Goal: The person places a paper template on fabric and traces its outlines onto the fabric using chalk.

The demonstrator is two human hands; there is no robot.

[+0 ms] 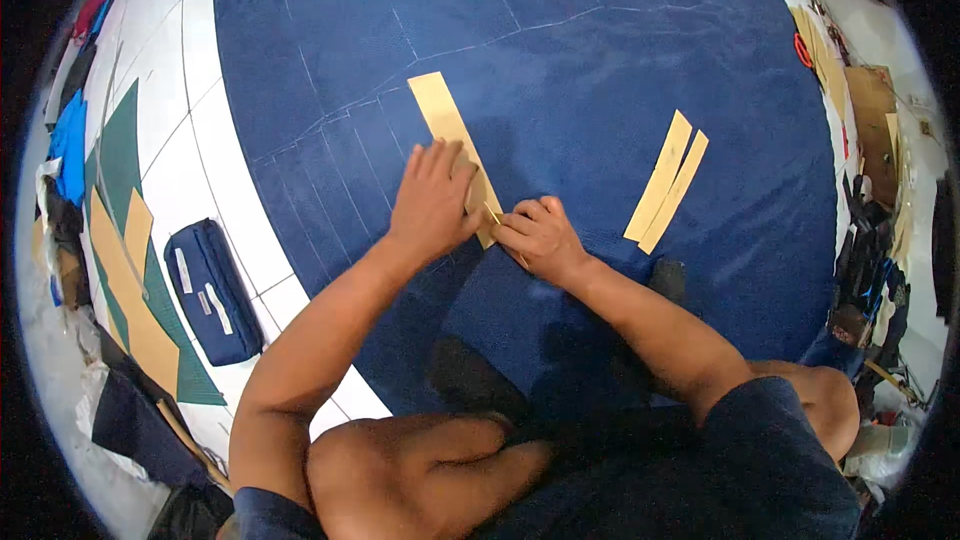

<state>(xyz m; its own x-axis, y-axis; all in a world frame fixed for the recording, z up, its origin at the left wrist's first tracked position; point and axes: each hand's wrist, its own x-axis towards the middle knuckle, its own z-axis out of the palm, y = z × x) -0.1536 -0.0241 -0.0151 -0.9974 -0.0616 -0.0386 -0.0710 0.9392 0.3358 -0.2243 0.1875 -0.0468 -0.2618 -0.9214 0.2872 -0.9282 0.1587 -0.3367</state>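
A long tan card strip lies slanted on a dark blue fabric marked with thin pale lines. My left hand rests on the strip's middle, its fingers laid out over the card and pressing it down. By the strip's lower end, my right hand is closed in a pinch around a thin yellowish stick. The stick's tip is too small to make out. Two narrower tan card strips lie side by side on the fabric to the right.
A navy zipped pouch sits on the white tiled floor at left, beside a green mat with tan card pieces on it. Piled cloth and card line the right edge. My bent legs are at the fabric's near side.
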